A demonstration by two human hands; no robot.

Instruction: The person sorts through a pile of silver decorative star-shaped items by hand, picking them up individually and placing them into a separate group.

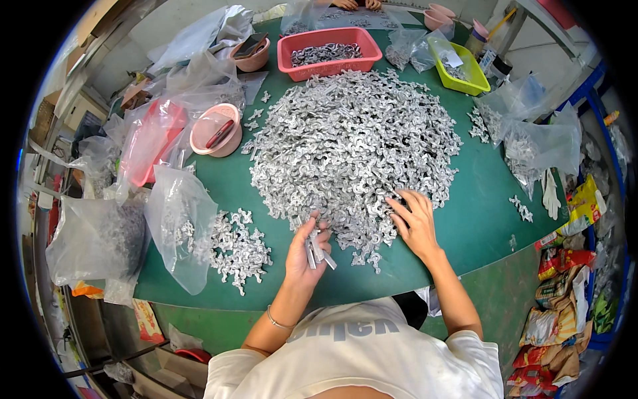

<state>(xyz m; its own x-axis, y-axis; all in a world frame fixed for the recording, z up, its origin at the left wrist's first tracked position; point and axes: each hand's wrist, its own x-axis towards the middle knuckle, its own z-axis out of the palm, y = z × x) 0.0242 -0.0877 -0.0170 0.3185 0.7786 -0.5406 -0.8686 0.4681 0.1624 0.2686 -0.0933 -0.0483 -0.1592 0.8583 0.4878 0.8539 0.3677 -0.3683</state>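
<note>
White shirt (pixel 359 356), hands (pixel 308 249) (pixel 419 229) apart at pile (pixel 359 146)

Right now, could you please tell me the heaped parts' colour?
The heaped parts are silvery grey, clearest in the head view.

The pile (pixel 352 139) is silver-grey with darker grey shadows, on a deep green table (pixel 465 233). The strips (pixel 315 250) at its near edge are plain silver. Beyond the pile, one tray (pixel 332 69) is coral pink, its contents silver and dark grey; beyond it to the right, another tray (pixel 466 85) is bright yellow-green. Left of the pile, a pale pink bowl (pixel 216 151) holds a red and dark tool (pixel 219 135), and the bags (pixel 178 229) are cloudy white. Right of it, a glove (pixel 550 194) is white. Nearest, the white shirt (pixel 359 356) bears pale grey lettering.
</note>
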